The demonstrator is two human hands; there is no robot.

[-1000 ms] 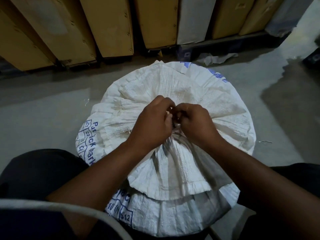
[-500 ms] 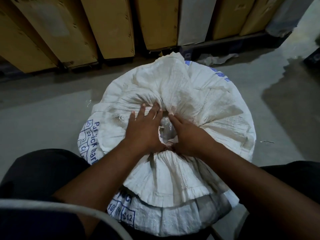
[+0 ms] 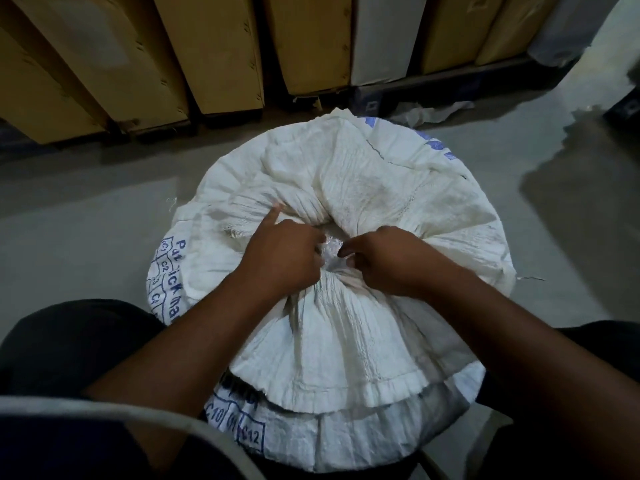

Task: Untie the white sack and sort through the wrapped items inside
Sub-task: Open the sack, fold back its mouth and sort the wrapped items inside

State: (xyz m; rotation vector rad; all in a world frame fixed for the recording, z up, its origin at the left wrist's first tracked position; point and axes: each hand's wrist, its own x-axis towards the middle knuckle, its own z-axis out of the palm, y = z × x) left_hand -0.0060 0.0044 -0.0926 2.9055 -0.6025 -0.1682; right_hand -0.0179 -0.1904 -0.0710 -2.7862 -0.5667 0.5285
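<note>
A large white woven sack [image 3: 363, 188] with blue print stands on the floor between my knees, its gathered mouth in the middle. My left hand [image 3: 284, 258] grips the left rim of the mouth, forefinger pointing up-left. My right hand [image 3: 388, 258] grips the right rim. Between them a small gap shows clear bubble-wrapped contents [image 3: 330, 252]. The rest of the items inside are hidden by the sack cloth.
Tall brown cardboard boxes [image 3: 207, 53] and a white one [image 3: 384, 36] lean in a row behind the sack. A crumpled white scrap [image 3: 436, 112] lies on the grey floor [image 3: 86, 220] at the back right. A pale curved bar [image 3: 138, 420] crosses the lower left.
The mouth of the sack went from bunched shut under my fingers to slightly parted. My hands flattened on the cloth, then curled onto the rims on either side of the gap.
</note>
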